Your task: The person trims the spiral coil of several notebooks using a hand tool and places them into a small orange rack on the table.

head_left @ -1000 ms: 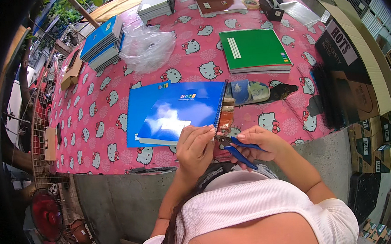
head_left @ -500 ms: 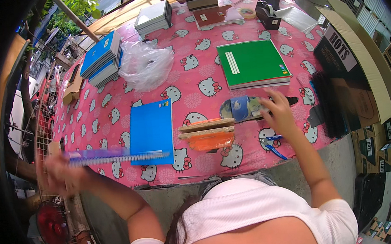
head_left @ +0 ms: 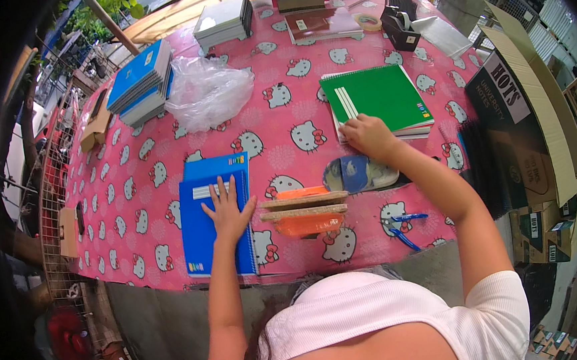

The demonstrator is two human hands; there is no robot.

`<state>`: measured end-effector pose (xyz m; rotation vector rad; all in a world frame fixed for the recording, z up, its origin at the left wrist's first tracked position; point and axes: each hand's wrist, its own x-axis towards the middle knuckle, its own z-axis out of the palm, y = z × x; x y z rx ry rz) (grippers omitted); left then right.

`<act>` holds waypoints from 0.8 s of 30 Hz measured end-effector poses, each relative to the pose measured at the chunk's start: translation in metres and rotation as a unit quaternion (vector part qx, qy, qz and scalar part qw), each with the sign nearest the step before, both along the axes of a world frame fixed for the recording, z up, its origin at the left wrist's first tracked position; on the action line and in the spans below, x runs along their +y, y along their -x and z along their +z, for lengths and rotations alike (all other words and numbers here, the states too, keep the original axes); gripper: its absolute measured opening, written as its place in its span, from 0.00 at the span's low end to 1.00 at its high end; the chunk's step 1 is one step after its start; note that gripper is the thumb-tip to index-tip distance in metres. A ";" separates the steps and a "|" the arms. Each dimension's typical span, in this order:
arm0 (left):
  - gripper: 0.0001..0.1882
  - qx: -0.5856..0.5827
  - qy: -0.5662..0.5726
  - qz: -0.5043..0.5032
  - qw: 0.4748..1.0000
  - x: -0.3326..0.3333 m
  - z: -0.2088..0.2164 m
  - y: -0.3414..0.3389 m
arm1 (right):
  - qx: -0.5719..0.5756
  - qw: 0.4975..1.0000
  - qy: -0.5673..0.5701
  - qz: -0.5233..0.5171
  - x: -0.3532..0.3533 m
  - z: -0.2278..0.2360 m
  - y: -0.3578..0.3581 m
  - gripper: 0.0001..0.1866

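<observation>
My left hand lies flat with spread fingers on a blue spiral notebook. That notebook rests partly over another blue notebook, whose upper part shows behind it. My right hand, fingers curled together, grips the near left edge of a green spiral notebook. The green notebook tops a small stack; my fingertips are partly hidden. Just below my right hand lies a blue patterned oval object. Between my arms sit thin wooden boards with orange pieces. Pliers with blue handles lie to the right.
A clear plastic bag lies beside stacked blue notebooks at far left. A grey-white stack, brown-covered notebooks and a tape dispenser stand farther back. An open carton is at right. Across the table, another person's hands hold something pink.
My left hand has come in from the left and laid the swinging spiral notebook over the blue one. My right hand has moved left and up onto the green notebook's edge.
</observation>
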<state>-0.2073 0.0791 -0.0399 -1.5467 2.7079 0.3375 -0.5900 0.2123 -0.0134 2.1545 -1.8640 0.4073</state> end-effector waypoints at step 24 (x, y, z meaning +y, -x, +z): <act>0.20 0.630 -0.580 0.066 0.512 0.042 0.100 0.167 | -0.116 0.992 -0.052 -0.001 0.052 0.112 -0.121 0.21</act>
